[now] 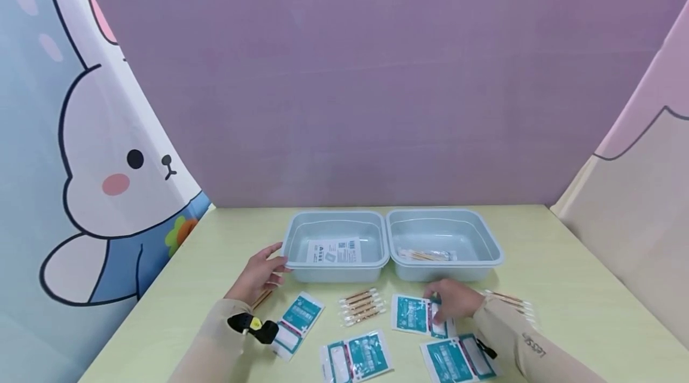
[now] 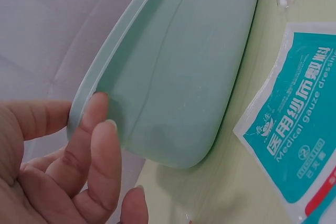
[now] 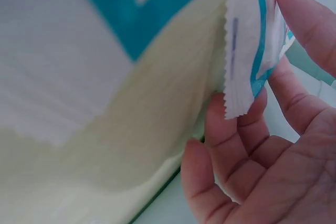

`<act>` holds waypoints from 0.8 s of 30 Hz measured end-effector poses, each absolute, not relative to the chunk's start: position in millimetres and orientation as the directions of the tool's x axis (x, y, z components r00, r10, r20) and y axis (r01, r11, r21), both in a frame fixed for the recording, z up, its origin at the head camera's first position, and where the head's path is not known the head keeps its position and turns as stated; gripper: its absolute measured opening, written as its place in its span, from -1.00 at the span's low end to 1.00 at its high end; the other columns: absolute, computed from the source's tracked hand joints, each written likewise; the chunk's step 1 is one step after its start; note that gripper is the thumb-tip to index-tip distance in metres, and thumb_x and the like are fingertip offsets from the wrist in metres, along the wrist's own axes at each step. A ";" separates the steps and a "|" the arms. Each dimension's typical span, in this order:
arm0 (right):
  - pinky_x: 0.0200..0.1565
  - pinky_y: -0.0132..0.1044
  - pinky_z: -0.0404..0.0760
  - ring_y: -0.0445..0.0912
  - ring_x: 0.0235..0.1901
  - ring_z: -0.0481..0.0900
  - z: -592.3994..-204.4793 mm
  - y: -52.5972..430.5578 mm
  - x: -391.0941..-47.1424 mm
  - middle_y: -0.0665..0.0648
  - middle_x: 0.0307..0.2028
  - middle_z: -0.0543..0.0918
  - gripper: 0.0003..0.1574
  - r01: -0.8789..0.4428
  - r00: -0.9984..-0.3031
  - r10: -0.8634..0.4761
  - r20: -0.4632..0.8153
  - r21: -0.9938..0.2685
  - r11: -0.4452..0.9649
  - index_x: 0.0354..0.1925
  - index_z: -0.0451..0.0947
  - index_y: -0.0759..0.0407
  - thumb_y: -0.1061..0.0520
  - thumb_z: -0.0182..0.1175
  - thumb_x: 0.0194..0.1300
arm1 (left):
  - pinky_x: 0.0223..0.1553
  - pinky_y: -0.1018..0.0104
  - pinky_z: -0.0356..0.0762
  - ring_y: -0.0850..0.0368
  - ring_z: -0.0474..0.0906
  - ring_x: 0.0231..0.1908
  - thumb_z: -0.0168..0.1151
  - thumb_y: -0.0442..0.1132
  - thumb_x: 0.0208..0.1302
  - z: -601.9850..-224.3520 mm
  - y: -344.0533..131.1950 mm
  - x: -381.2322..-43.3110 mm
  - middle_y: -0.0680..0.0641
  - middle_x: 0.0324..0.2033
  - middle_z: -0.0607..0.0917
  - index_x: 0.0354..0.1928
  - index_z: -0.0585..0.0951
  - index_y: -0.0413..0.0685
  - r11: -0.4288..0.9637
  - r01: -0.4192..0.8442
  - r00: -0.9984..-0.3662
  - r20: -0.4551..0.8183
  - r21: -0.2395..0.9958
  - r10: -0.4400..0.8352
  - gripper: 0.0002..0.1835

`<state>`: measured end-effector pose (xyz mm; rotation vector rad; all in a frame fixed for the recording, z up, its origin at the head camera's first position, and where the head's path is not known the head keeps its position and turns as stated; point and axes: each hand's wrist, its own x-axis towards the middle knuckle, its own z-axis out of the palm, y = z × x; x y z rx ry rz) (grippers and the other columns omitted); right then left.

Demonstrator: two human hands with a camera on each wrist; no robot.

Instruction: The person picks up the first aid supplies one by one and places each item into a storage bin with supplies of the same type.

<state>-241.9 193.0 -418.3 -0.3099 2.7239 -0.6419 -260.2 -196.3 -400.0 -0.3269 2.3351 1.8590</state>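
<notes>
My left hand (image 1: pixel 262 274) gripped the near left corner of the left basin (image 1: pixel 336 276), digits on both sides of its rolled rim; the plastic was smooth, pale blue-green and round-cornered, and a flat printed paper label (image 1: pixel 334 251) lay on its floor. My right hand (image 1: pixel 454 300) pinched a gauze packet (image 1: pixel 411 313), thumb over one glossy face and fingers behind it, its end showing a serrated, crimped edge; I could not tell whether it was wholly off the table (image 1: pixel 570 299). That packet, a soft white rectangle with teal panels, was just in front of the right basin (image 1: pixel 441 273), a matching tub touching the left one at the rims. Inside the right basin lay a crinkled clear sachet of swabs (image 1: pixel 427 255). Three more gauze packets lay flat about my wrists: one slanted near my left (image 1: pixel 299 315), one in the middle (image 1: pixel 357 357), one beside my right sleeve (image 1: pixel 457 360). Between my hands sat a row of brown-stemmed, white-tipped swabs in clear film (image 1: pixel 362 306), and more swabs (image 1: pixel 514 302) fanned out past my right forearm.
</notes>
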 end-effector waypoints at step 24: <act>-0.49 -0.35 0.40 -0.13 -0.51 0.39 -394.0 204.3 -251.0 0.03 -0.41 0.62 -0.71 -0.292 -0.830 -0.552 -0.082 -0.779 0.555 -0.15 0.64 0.29 0.36 0.34 0.09 | -0.43 0.31 0.42 0.14 0.49 -0.63 0.08 -0.17 0.41 -407.6 -196.6 -262.0 -0.04 -0.44 0.67 0.42 0.21 -0.04 0.117 -0.287 -0.956 -0.276 0.951 -0.102 -0.41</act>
